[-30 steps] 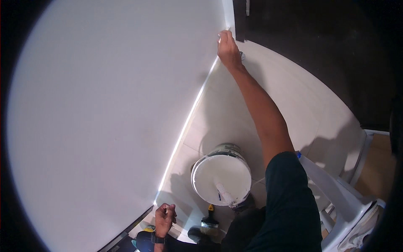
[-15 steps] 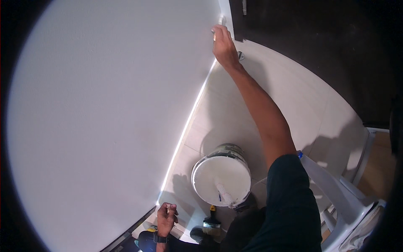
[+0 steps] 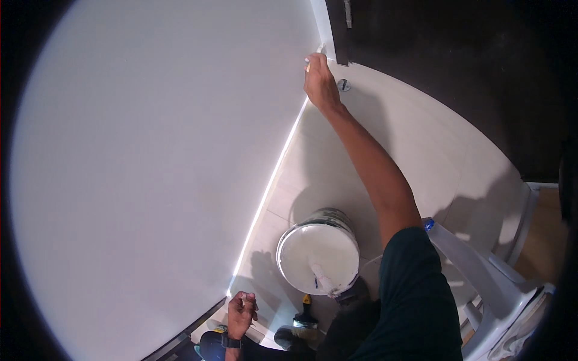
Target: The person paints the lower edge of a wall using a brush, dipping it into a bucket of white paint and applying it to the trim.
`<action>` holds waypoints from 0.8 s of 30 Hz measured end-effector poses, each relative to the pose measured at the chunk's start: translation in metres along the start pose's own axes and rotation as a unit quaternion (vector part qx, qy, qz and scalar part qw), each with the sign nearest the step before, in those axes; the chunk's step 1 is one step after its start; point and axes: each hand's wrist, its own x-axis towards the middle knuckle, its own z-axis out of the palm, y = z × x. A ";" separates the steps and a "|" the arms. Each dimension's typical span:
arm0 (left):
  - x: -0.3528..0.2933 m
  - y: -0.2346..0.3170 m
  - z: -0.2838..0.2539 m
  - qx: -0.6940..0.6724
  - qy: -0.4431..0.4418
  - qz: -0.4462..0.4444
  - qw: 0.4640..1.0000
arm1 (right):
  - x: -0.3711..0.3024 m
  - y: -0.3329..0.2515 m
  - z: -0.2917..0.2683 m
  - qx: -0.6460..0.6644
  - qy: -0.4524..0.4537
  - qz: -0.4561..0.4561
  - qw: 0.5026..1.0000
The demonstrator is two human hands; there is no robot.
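Note:
My right hand (image 3: 321, 81) reaches far forward along the foot of the white wall (image 3: 162, 150). Its fingers close round a small white-tipped tool (image 3: 320, 48) with a pale handle; the tip is at the corner by the white door frame (image 3: 325, 27). My left hand (image 3: 242, 313) is low, by the near end of the wall's bright lower edge, fingers curled; what they may pinch is too small to name. Between my arms stands a bucket of white paint (image 3: 318, 253), with a paint-covered roller (image 3: 324, 281) leaning in it.
A wide paintbrush (image 3: 305, 319) with a yellow-tipped handle lies nearer than the bucket. At the right is a light grey plastic chair (image 3: 481, 265). A dark door (image 3: 433, 72) stands at the far right, with a round metal doorstop (image 3: 344, 85) on the tiled floor (image 3: 421, 138).
My right hand and the white-tipped tool have come slightly nearer along the wall's foot. My left hand keeps its curled pose, and the bucket stays in place.

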 end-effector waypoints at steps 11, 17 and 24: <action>-0.006 -0.004 0.001 -0.019 -0.003 0.017 1.000 | 0.119 -0.105 -0.050 0.027 0.107 -0.176 0.978; -0.010 -0.002 0.001 -0.027 0.006 0.026 0.999 | 0.104 -0.083 -0.042 -0.017 0.092 -0.190 0.977; -0.014 -0.002 0.000 -0.029 0.008 0.018 0.999 | 0.069 -0.052 -0.021 -0.048 0.043 -0.113 0.992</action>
